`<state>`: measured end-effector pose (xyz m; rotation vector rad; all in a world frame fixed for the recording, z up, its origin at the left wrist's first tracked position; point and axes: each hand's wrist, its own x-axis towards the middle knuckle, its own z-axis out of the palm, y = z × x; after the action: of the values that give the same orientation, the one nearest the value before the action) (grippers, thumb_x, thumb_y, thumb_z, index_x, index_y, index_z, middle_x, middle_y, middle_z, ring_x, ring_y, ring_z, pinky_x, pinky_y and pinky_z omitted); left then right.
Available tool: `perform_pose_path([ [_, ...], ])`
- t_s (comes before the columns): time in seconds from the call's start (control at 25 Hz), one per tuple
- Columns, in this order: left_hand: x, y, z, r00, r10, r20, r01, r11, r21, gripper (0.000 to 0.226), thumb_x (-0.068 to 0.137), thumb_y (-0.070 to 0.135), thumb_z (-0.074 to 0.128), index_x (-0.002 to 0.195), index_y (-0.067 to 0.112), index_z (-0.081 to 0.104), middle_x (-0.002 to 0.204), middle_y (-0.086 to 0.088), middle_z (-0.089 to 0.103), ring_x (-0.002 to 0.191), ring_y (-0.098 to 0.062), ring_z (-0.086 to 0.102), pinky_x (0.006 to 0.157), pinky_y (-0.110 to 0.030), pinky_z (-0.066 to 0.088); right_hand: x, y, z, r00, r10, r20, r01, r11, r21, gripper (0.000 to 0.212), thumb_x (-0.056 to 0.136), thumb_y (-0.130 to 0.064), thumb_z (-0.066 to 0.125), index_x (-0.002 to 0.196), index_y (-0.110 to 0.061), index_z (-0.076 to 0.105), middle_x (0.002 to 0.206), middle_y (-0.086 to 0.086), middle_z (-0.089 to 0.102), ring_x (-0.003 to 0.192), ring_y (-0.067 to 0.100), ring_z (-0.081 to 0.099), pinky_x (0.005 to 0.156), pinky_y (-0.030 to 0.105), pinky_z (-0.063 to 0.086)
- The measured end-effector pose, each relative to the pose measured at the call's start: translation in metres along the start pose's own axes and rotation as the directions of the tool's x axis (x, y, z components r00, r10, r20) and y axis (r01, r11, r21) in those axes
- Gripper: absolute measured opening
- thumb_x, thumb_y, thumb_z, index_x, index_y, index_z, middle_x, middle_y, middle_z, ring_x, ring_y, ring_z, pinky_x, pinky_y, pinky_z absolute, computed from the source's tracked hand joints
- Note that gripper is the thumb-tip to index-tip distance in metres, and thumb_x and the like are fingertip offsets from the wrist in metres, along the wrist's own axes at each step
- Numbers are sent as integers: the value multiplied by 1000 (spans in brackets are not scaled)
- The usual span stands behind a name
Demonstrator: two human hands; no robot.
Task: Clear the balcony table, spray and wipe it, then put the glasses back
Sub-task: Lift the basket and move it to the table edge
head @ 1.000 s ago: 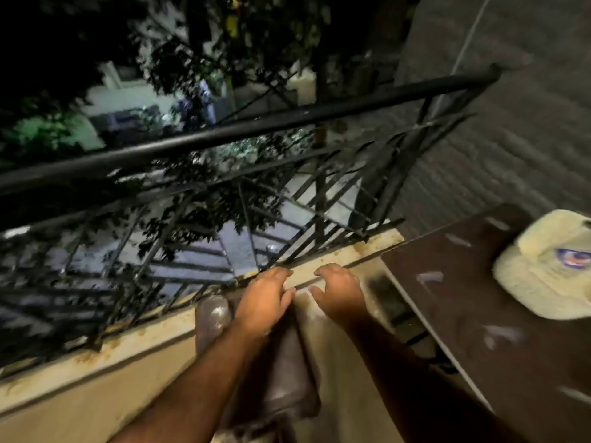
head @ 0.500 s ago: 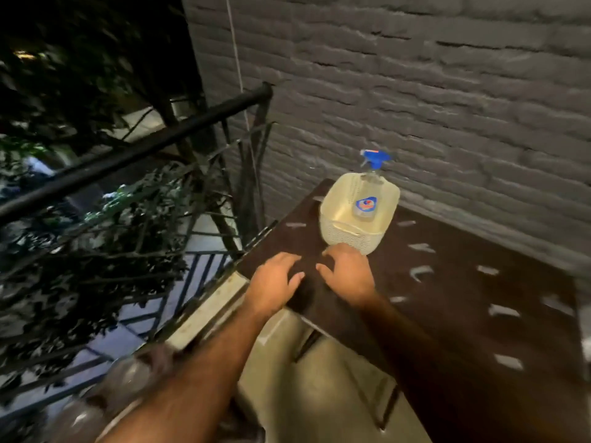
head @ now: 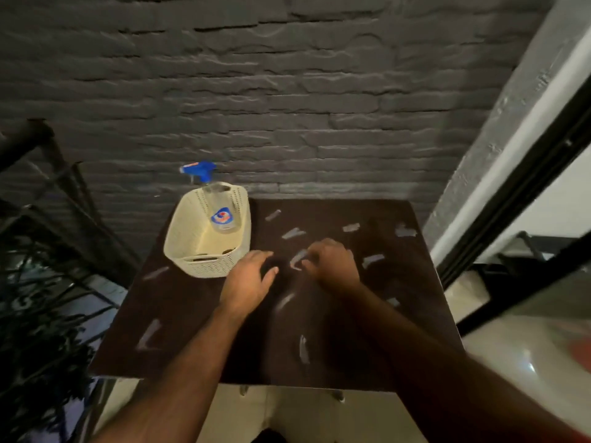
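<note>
A home balcony at night. A dark painted brick wall [head: 287, 91] fills the upper part of the frame, and a black metal railing [head: 48, 203] runs down the left edge with dim foliage [head: 38, 362] at lower left. A small dark table [head: 399, 314] stands against the wall at centre. At right, a black-framed sliding door [head: 527, 187] opens onto a pale indoor floor [head: 527, 346].

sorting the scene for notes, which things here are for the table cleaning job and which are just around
For the job:
- spray bottle
- cream basket holding it
- dark table
- left hand, right hand over the table

Just around:
- railing
- brick wall
</note>
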<state>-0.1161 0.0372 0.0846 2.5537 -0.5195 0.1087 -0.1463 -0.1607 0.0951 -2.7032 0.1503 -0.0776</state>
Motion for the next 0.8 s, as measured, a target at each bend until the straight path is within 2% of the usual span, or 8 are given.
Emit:
perform_pose_path([
  [0.16, 47, -3, 17, 993, 69, 91, -68, 997, -20, 38, 89, 32, 61, 124, 19, 59, 123, 0, 60, 112, -17, 57, 97, -34, 46, 25, 10, 3, 996, 84, -17, -84, 996, -24, 34, 86, -49, 60, 110, -26, 65, 111, 2, 63, 100, 21, 62, 83, 38, 50],
  [0.28, 85, -12, 16, 976, 122, 182, -119, 992, -29, 40, 91, 35, 58, 129, 23, 55, 128, 2, 57, 115, -15, 55, 98, -32, 45, 49, 8, 7, 983, 178, -44, -180, 983, -28, 29, 88, -45, 59, 111, -27, 62, 112, 1, 62, 101, 19, 60, 86, 39, 49],
  [0.44, 118, -42, 6, 964, 161, 210, -159, 987, -23, 41, 92, 35, 56, 131, 22, 54, 132, 0, 54, 121, -16, 51, 101, -31, 40, 76, -6, 17, 964, 261, -38, -262, 965, 0, 27, 88, -42, 60, 109, -25, 63, 111, 2, 61, 100, 21, 61, 84, 42, 51],
  [0.56, 129, -88, -6, 978, 109, 179, -110, 994, -1, 37, 91, 33, 59, 126, 19, 58, 127, -1, 59, 118, -18, 53, 98, -30, 40, 94, -29, 39, 971, 239, 4, -239, 970, 45, 30, 87, -42, 60, 110, -23, 65, 110, 3, 62, 97, 22, 63, 82, 39, 52],
  [0.8, 130, -170, -42, 992, -116, 53, 116, 993, 11, 32, 84, 26, 67, 115, 18, 65, 114, -6, 66, 107, -25, 59, 93, -37, 46, 136, -83, 70, 974, 176, 143, -191, 977, 96, 37, 83, -44, 62, 109, -18, 65, 113, 6, 65, 99, 24, 65, 85, 44, 54],
])
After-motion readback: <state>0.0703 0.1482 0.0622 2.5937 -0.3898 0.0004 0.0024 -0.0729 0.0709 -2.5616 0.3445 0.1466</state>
